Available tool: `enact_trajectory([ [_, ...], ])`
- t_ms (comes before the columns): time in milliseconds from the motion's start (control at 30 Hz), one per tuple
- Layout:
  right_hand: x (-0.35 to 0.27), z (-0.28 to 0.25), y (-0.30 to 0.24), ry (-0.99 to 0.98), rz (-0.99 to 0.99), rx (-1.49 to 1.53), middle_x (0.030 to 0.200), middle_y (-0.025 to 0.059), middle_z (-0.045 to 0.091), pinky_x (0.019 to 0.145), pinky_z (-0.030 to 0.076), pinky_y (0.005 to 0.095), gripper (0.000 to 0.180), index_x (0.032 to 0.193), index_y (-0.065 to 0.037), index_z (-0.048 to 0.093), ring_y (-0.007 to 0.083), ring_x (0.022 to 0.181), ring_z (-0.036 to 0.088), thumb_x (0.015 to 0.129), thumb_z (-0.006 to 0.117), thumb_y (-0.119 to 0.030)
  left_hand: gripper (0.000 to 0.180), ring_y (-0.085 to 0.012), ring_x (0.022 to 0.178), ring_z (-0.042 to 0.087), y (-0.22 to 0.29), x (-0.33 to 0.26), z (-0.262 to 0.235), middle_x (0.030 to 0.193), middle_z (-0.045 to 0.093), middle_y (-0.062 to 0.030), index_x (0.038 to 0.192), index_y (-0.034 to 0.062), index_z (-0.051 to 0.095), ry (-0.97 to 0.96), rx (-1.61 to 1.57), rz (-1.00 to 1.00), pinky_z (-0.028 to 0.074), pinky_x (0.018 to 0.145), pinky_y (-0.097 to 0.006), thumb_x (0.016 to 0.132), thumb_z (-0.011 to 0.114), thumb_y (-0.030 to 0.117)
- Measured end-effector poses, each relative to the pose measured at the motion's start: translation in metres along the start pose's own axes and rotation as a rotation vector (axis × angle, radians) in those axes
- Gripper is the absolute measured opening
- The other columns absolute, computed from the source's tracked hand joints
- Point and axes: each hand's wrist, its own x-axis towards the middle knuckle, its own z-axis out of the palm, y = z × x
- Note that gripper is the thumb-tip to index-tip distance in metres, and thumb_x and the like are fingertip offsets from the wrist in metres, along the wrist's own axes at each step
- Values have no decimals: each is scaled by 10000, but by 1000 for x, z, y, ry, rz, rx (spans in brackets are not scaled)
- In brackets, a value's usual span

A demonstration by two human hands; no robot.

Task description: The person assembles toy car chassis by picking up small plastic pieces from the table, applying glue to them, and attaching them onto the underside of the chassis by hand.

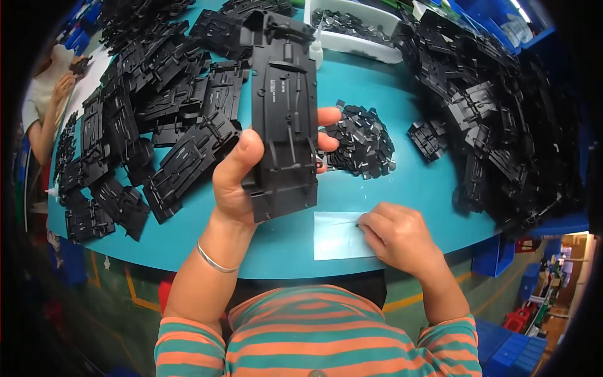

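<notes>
Upright in my left hand [233, 179] is a long black plastic chassis plate [286, 125], with moulded ribs and small white print. The thumb presses its left edge and the fingertips wrap round its right edge. My right hand [401, 240] rests low over the right end of a pale, shiny rectangular sheet [333, 237]. Its fingers are curled together, and whatever they pinch is hidden. Just beyond the sheet lies a heap of small flat black pieces [367, 141].
Many similar black chassis parts are heaped at the left [182, 163] and right [483, 113] of the teal table [270, 257]. A white bin [361, 47] of small pieces stands at the back, near a small white bottle [316, 55]. Another person [53, 100] sits far left.
</notes>
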Motion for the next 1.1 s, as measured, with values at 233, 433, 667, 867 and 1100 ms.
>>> enact_trajectory([
  [233, 2, -1, -7, -56, -18, -62, 724, 95, 582, 571, 482, 376, 106, 820, -46, 643, 288, 641, 589, 717, 662, -49, 712, -274, 1107, 583, 2, -5, 4, 1328, 458, -260, 1346, -81, 351, 17, 10, -6, 541, 863, -351, 907, 550, 443],
  [433, 5, 0, -9, -2, -50, -63, 734, 78, 586, 564, 483, 368, 140, 823, -50, 645, 273, 644, 592, 689, 678, -26, 721, -270, 1098, 588, 0, -4, 3, 1319, 462, -265, 1364, -59, 322, 19, -2, -7, 541, 856, -344, 898, 572, 432],
  [667, 0, 4, -3, 57, -81, -56, 748, 56, 577, 558, 474, 347, 157, 796, -71, 655, 244, 654, 587, 656, 691, -10, 746, -267, 1103, 583, 1, -4, 4, 1322, 458, -265, 1374, -48, 303, 29, 9, 1, 541, 858, -338, 893, 576, 452],
  [867, -2, 6, 2, 101, -98, -45, 754, 57, 574, 570, 468, 331, 179, 790, -80, 670, 245, 660, 576, 635, 692, 7, 738, -261, 1078, 600, -3, -3, 3, 1305, 481, -256, 1330, -75, 368, 15, -59, 37, 543, 858, -337, 903, 534, 503],
  [1100, -6, 3, 4, 280, 345, 706, 776, 15, 606, 544, 414, 210, 36, 819, -40, 650, 55, 622, 520, 819, 678, -62, 635, -324, 1161, 539, -1, -4, 5, 1338, 439, -278, 1381, -20, 301, 108, -115, -22, 492, 945, -435, 917, 520, 354],
])
